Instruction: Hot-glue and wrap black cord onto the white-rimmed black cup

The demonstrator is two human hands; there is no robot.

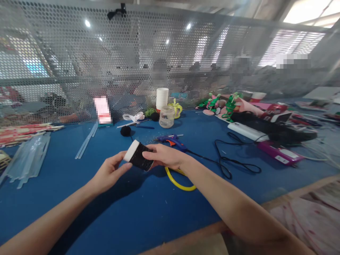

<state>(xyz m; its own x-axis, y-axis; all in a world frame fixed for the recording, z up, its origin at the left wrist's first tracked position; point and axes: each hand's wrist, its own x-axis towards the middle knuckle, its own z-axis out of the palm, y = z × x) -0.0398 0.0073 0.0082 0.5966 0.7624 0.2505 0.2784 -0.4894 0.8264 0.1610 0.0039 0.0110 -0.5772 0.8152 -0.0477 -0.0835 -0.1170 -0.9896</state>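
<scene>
A paper cup (141, 157), its side covered in what looks like black yarn and one end left white, is held tilted above the blue table. My left hand (113, 171) pinches the white end between thumb and fingers. Around the black side closes my right hand (163, 156), thumb on top; its other fingers are partly hidden behind the cup. A black yarn ball (125, 131) lies just beyond, with a short strand leading towards the cup. Behind my right hand rests a blue glue gun (172, 140) with an orange trigger. A yellow ring (183, 187) shows under my right forearm.
A clear jar (166, 117) and stacked white cups (162, 98) stand at the back before a perforated metal screen (127, 67). Glue sticks (30, 157) lie left. A black cord (220, 161), white power strip (248, 132) and purple box (278, 153) occupy the right.
</scene>
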